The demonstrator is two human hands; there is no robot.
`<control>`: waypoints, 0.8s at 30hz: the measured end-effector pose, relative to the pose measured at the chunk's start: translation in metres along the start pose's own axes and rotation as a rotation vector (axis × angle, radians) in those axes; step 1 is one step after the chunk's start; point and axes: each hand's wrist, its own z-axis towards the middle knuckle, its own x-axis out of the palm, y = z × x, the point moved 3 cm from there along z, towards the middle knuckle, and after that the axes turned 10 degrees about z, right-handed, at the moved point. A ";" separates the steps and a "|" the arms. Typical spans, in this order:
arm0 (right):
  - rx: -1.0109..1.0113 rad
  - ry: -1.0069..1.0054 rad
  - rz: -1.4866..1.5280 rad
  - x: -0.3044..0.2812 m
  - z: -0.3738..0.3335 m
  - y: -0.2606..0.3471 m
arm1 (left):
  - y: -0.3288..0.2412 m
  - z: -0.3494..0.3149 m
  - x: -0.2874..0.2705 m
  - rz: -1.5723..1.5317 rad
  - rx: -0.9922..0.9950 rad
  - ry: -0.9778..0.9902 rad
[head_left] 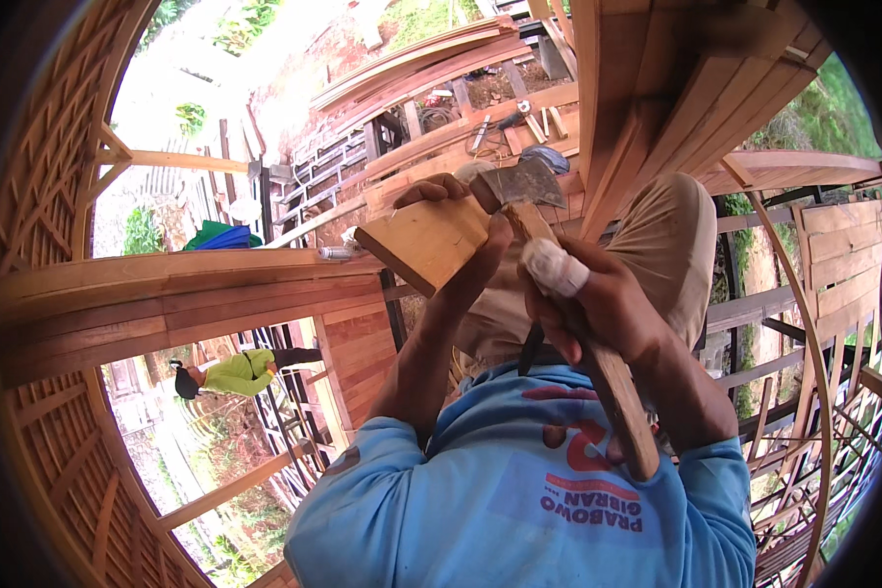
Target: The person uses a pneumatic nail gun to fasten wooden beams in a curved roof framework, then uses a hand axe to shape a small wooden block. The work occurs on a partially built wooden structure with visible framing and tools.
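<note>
My left hand [481, 257] grips a short, flat wood block [431, 241] with a slanted outline, its fingers curled over the far edge. In my right hand [612, 306] is a hatchet [612, 397], held by the upper part of its wooden handle. A white wrapping [556, 269] covers one finger of that hand. The dark steel hatchet head [527, 183] stands just to the right of the block, close to its edge. Whether the blade touches the wood I cannot tell. The handle's lower end lies over my blue shirt.
A long wooden beam [196, 284] runs off to the left, with a clear bottle [337, 253] and blue-green cloth [223, 236] on it. Stacked planks [421, 69] lie ahead. Tall boards [622, 118] rise at the right. Below left is a person in a yellow-green shirt [237, 372].
</note>
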 end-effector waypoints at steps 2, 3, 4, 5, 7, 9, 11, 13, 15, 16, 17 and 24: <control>-0.006 0.024 -0.091 0.007 -0.001 -0.001 | 0.004 0.000 0.004 -0.147 -0.012 -0.042; -0.011 0.076 -0.158 0.014 -0.007 0.000 | 0.003 -0.001 0.005 -0.201 -0.018 -0.053; -0.015 0.129 -0.224 0.019 -0.012 0.002 | 0.001 -0.002 0.005 -0.264 -0.029 -0.058; -0.092 0.121 -0.231 0.019 -0.014 0.007 | -0.001 -0.001 0.005 -0.258 -0.022 -0.047; -0.479 0.091 -0.827 0.012 -0.017 0.022 | -0.002 0.003 0.003 -0.252 -0.002 -0.044; -0.679 -0.007 -1.239 0.023 -0.028 0.033 | -0.001 0.000 0.006 -0.294 0.004 -0.050; -0.856 -0.017 -1.340 0.025 -0.031 0.033 | 0.001 -0.002 0.009 -0.341 0.023 -0.073; -0.900 -0.024 -1.451 0.024 -0.029 0.032 | 0.001 0.002 0.010 -0.337 0.055 -0.091; -0.805 -0.035 -1.575 0.015 -0.022 0.030 | -0.001 0.005 0.010 -0.283 -0.019 -0.069; -0.731 -0.081 -1.593 0.010 -0.021 0.030 | -0.001 0.006 0.010 -0.256 -0.054 -0.059; -0.658 -0.126 -1.610 0.006 -0.021 0.029 | -0.003 0.007 0.007 -0.115 -0.029 -0.025; -0.731 -0.051 -1.416 0.013 -0.026 0.024 | -0.003 0.001 0.013 -0.260 -0.035 -0.055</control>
